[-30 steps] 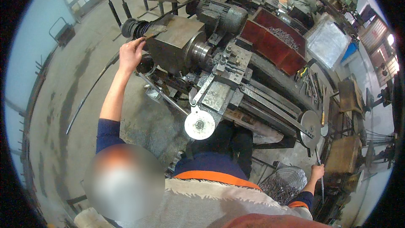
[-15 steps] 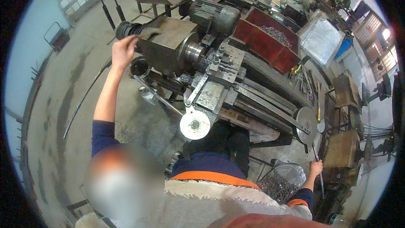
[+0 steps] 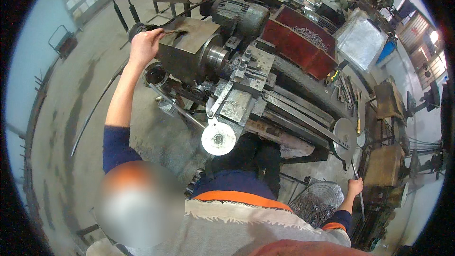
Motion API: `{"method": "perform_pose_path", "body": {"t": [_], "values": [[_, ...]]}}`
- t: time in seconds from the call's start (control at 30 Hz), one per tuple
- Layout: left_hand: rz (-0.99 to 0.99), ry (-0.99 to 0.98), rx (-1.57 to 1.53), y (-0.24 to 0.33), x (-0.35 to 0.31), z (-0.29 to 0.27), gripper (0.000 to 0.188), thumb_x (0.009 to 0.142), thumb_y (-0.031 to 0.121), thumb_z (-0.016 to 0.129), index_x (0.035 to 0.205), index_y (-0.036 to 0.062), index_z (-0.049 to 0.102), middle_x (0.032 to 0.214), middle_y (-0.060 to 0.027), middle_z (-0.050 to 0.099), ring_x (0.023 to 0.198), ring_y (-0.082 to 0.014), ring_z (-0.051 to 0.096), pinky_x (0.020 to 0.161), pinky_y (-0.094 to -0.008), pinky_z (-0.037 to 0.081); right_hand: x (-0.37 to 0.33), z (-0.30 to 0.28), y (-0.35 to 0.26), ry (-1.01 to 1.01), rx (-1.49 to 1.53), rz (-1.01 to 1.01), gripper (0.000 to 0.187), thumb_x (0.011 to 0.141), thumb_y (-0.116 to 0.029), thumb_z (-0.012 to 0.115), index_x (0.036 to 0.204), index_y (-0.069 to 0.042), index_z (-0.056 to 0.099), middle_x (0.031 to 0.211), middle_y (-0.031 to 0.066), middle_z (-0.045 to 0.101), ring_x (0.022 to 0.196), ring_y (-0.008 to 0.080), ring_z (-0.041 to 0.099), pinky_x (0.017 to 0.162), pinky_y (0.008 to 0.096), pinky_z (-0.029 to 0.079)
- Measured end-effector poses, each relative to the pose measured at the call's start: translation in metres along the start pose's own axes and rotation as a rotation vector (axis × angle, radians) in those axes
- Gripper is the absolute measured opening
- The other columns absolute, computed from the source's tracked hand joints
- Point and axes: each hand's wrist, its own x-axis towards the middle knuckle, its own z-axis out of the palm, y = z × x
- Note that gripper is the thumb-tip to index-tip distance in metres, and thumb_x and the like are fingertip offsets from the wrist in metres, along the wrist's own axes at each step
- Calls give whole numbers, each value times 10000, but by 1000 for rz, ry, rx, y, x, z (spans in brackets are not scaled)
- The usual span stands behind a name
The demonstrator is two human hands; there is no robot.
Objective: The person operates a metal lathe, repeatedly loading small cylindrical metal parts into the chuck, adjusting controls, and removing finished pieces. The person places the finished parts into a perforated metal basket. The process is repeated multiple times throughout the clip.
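Observation:
My left hand reaches to the left end of a small lathe. Its thumb and fingers pinch the handle of what looks like a brush, whose dark end lies over the metal headstock cover. Beside the cover sits the shiny chuck, facing the tool post. Far to the right, my right hand is wrapped round a long metal lever, which runs up to a round steel disc at the lathe's right end. A pale round handwheel is in front of me.
Behind the lathe are a motor and a red box holding many small metal parts. A wire basket of metal pieces stands near my right arm. Hand tools lie right of the box. A thin rod slants at left.
My left hand has shifted right and slightly up, onto the brush, which has moved with it. My right hand stays on the lever, almost unmoved.

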Motion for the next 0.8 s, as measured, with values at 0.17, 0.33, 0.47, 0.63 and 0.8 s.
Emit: {"method": "perform_pose_path", "body": {"t": [0.17, 0.33, 0.47, 0.63, 0.8], "values": [[-46, -37, -75, 2, -40, -22, 155, 790, 124, 596, 908, 40, 650, 736, -172, 618, 679, -331, 605, 590, -373, 469, 2, 10, 4, -20, -3, 64, 385, 606, -224, 567, 921, -3, 556, 916, 213, 598, 862, 394, 577, 781, 458, 456], [-224, -39, -214, 35, -48, -47, 162, 811, 109, 583, 925, 7, 638, 739, -188, 613, 642, -280, 627, 573, -300, 458, 11, 25, 16, -15, 23, 57, 377, 598, -220, 597, 912, -14, 562, 922, 212, 602, 859, 390, 586, 779, 454, 464], [-220, 5, -543, 98, -60, -19, 168, 827, 117, 574, 917, -12, 635, 720, -163, 629, 595, -195, 626, 547, -298, 459, 6, 13, 12, -57, -36, 58, 386, 600, -224, 605, 930, -27, 561, 932, 210, 606, 879, 384, 589, 786, 448, 470], [-256, -23, -515, 139, -71, 50, 189, 829, 151, 565, 914, -5, 629, 782, -205, 612, 709, -350, 612, 616, -375, 472, 9, 4, 5, -107, -11, 66, 385, 616, -214, 580, 952, -28, 555, 951, 202, 604, 901, 379, 581, 794, 451, 465], [-183, 87, -436, 139, -76, 80, 120, 812, 116, 582, 841, 11, 633, 666, -195, 589, 602, -335, 600, 519, -376, 456, 1, -9, -4, -97, -42, 50, 368, 629, -197, 552, 952, -20, 553, 940, 201, 605, 890, 387, 578, 793, 451, 462]]}}
